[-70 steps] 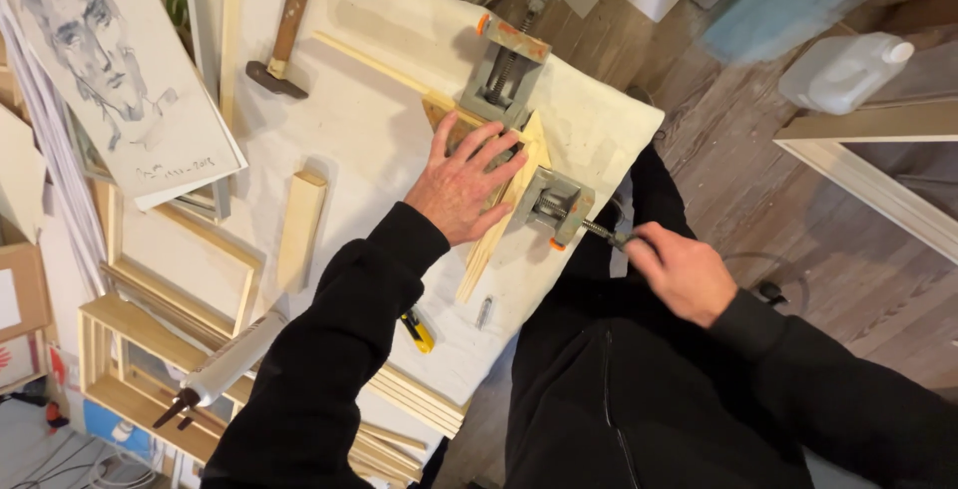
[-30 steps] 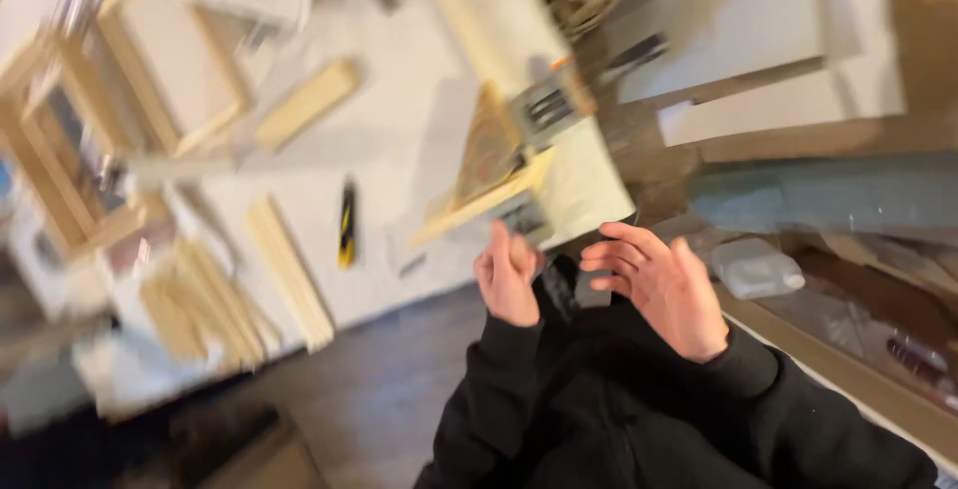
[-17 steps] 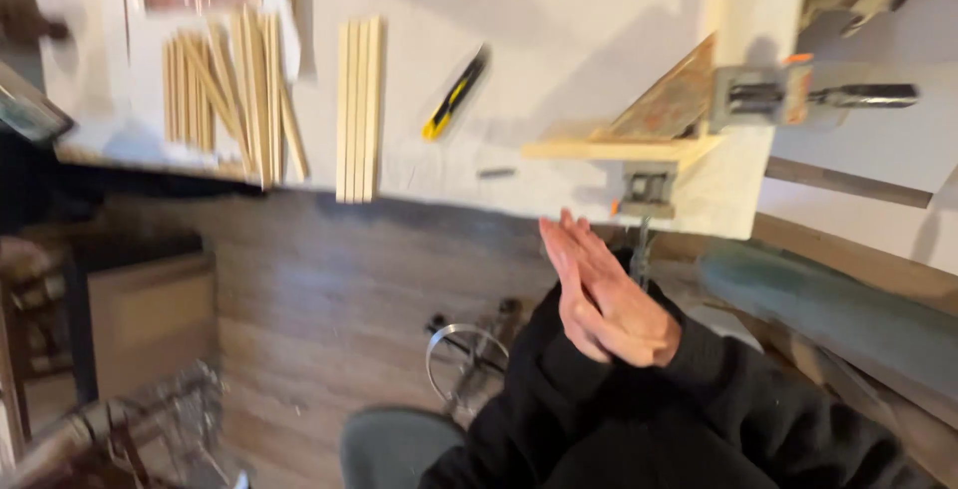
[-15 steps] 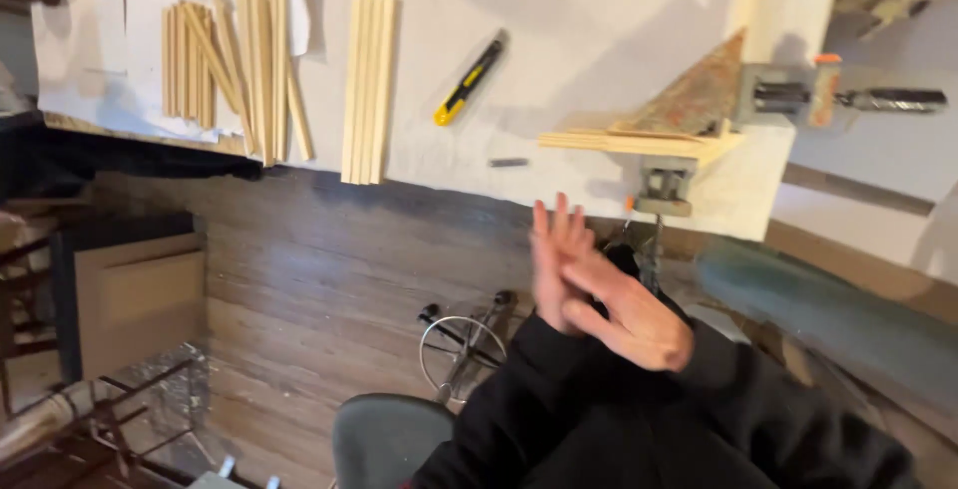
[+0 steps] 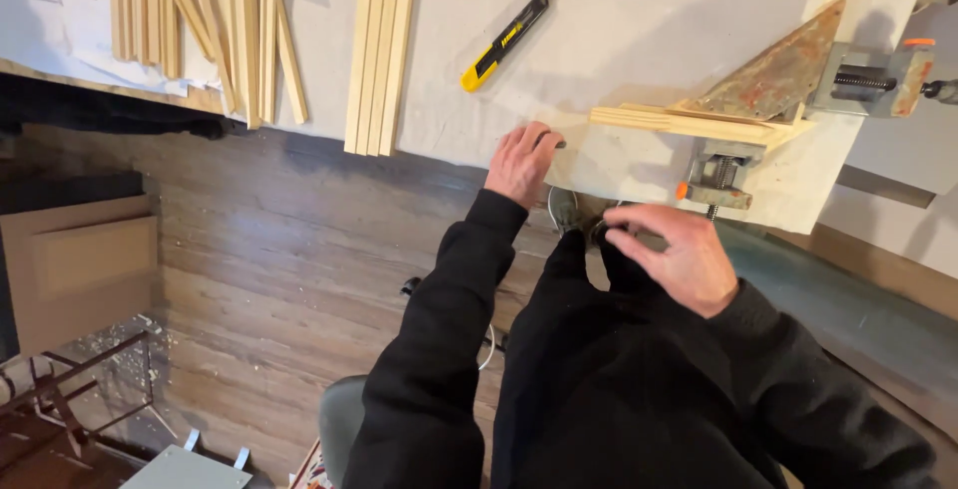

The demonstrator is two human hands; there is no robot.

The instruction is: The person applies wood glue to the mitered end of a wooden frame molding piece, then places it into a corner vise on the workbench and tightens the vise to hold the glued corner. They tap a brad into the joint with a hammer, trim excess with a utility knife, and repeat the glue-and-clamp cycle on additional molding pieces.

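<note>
My left hand (image 5: 519,160) reaches onto the near edge of the white-covered table (image 5: 639,10). Its fingers lie flat and slightly apart, the fingertips touching a small dark piece (image 5: 557,144) on the cloth. My right hand (image 5: 671,255) hovers below the table edge over my lap, fingers curled toward the thumb with nothing visible in them. Just beyond it a wooden frame corner (image 5: 689,122) is held in a metal corner clamp (image 5: 866,76). A second small clamp (image 5: 715,176) hangs at the table edge.
A yellow utility knife (image 5: 504,42) lies on the cloth past my left hand. Long wooden strips (image 5: 379,50) and a looser pile of strips (image 5: 200,20) lie to the left. Below are wood flooring, a brown board (image 5: 75,269) and a metal stand (image 5: 70,389).
My hands were pressed together in front of my chest. Now they are apart, the left reaching onto the table edge, the right lowered near the clamp. The view has shifted closer.
</note>
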